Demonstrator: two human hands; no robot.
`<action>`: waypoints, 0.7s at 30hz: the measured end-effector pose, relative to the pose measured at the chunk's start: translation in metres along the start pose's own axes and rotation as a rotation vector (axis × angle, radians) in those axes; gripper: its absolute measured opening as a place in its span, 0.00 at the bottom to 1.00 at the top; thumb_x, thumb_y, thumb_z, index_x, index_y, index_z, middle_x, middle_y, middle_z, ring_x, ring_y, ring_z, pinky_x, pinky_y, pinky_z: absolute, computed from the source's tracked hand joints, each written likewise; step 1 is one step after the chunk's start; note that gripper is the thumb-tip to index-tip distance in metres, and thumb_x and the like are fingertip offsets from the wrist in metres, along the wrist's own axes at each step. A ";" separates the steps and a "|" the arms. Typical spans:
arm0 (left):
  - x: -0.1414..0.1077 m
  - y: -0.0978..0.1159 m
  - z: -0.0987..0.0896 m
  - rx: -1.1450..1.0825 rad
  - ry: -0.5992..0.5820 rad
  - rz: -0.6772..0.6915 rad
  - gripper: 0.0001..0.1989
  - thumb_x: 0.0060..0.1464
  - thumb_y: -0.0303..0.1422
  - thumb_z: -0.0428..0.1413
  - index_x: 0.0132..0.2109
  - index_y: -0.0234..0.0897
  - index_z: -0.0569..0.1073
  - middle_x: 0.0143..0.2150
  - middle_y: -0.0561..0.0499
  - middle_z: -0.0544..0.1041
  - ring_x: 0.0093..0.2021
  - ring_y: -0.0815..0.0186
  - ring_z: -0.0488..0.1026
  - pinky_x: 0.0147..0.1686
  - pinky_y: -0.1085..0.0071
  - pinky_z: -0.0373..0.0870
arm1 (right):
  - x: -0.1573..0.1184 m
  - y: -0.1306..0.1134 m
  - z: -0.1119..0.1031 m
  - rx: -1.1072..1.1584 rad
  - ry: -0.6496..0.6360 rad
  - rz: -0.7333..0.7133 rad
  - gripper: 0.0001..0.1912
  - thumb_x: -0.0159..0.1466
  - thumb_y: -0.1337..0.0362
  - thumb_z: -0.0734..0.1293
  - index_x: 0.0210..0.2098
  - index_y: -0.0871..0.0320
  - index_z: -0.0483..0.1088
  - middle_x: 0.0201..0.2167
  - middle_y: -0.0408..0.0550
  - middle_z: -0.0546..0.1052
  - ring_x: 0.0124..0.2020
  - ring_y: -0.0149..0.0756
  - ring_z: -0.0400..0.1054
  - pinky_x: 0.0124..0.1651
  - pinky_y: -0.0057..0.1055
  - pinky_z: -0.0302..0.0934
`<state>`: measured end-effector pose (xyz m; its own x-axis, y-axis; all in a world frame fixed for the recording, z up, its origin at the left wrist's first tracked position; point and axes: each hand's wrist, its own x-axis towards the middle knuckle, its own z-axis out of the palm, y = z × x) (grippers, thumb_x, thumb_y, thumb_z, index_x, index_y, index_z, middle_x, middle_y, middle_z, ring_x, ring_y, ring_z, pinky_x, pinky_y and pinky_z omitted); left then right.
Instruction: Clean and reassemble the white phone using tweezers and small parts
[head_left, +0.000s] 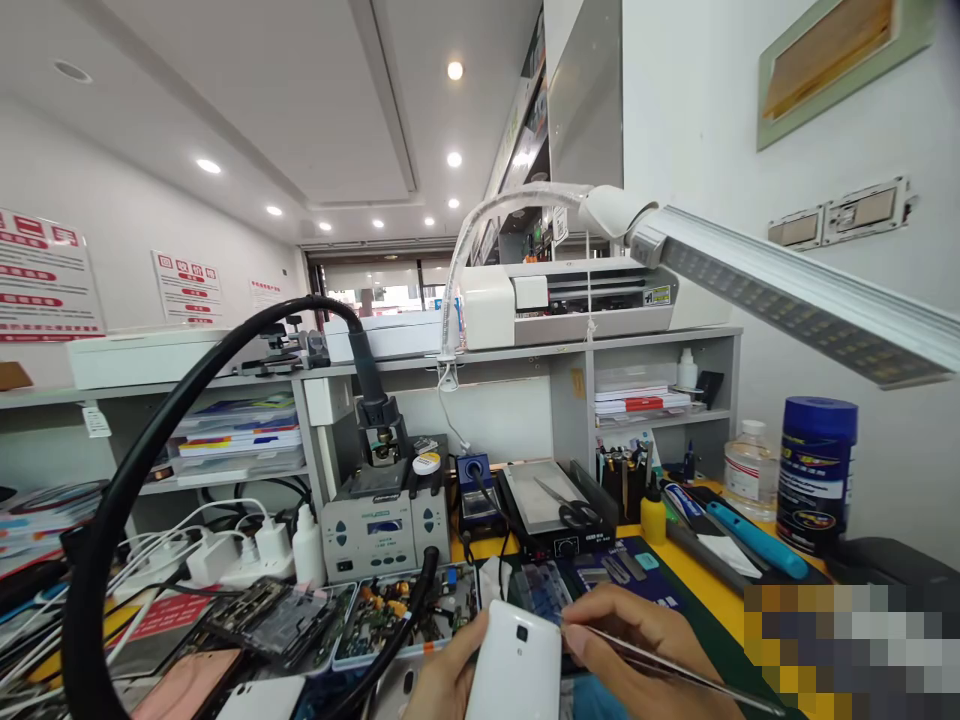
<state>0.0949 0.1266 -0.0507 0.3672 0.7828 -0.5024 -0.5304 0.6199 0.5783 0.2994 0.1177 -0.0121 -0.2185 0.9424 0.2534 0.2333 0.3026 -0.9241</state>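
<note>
A white smartphone (pixel 517 660), its back with a dark camera window facing me, stands tilted at the bottom centre. My left hand (pixel 448 672) grips it along its left edge, with the lower part of the hand cut off by the frame. Close to the phone's upper right edge is my right hand (pixel 637 640), closed around thin metal tweezers (pixel 697 677). The tweezers' long end points down to the right; their other end lies by the fingertips, and whether it touches the phone I cannot tell.
A black hose (pixel 86 480) arches over the left side from a soldering station (pixel 386 535). Circuit boards fill a tray (pixel 341 662); phone parts crowd the left. An LED lamp (pixel 795 300) hangs above. Scissors (pixel 574 512) lie behind; a blue canister (pixel 816 475) stands right.
</note>
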 end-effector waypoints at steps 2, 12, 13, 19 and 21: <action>-0.006 0.000 0.006 0.018 -0.051 0.002 0.25 0.58 0.46 0.54 0.49 0.25 0.75 0.33 0.40 0.82 0.33 0.52 0.79 0.35 0.66 0.70 | -0.002 -0.002 0.000 0.038 -0.050 -0.010 0.18 0.62 0.47 0.66 0.35 0.55 0.76 0.32 0.48 0.78 0.35 0.41 0.72 0.36 0.30 0.65; -0.035 -0.009 0.016 0.035 -0.395 -0.082 0.37 0.56 0.58 0.44 0.52 0.29 0.72 0.37 0.38 0.76 0.31 0.54 0.75 0.36 0.58 0.70 | -0.006 -0.004 -0.007 -0.129 -0.158 -0.103 0.13 0.67 0.56 0.64 0.44 0.56 0.75 0.37 0.50 0.78 0.37 0.39 0.74 0.38 0.31 0.69; -0.036 -0.009 0.014 0.031 -0.407 -0.083 0.36 0.56 0.58 0.44 0.52 0.29 0.72 0.38 0.37 0.76 0.33 0.53 0.75 0.37 0.57 0.70 | -0.006 -0.003 -0.006 -0.144 -0.138 -0.103 0.13 0.66 0.56 0.65 0.43 0.56 0.75 0.35 0.49 0.78 0.34 0.38 0.74 0.36 0.30 0.69; -0.033 -0.007 0.008 -0.023 -0.455 -0.057 0.37 0.58 0.57 0.42 0.51 0.27 0.72 0.40 0.37 0.74 0.36 0.52 0.74 0.40 0.56 0.68 | -0.018 0.001 -0.002 -0.223 -0.087 -0.148 0.10 0.65 0.57 0.65 0.38 0.54 0.76 0.25 0.46 0.76 0.26 0.35 0.72 0.27 0.26 0.67; -0.031 -0.006 0.007 -0.038 -0.440 -0.046 0.37 0.58 0.57 0.41 0.47 0.26 0.74 0.40 0.36 0.75 0.35 0.52 0.74 0.39 0.56 0.69 | -0.025 -0.001 -0.001 -0.223 -0.150 -0.171 0.09 0.65 0.58 0.66 0.37 0.53 0.77 0.25 0.47 0.76 0.25 0.35 0.72 0.25 0.25 0.66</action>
<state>0.0921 0.0989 -0.0346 0.6769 0.7081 -0.2011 -0.5304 0.6586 0.5337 0.3055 0.0943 -0.0168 -0.4061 0.8486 0.3389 0.3794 0.4940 -0.7823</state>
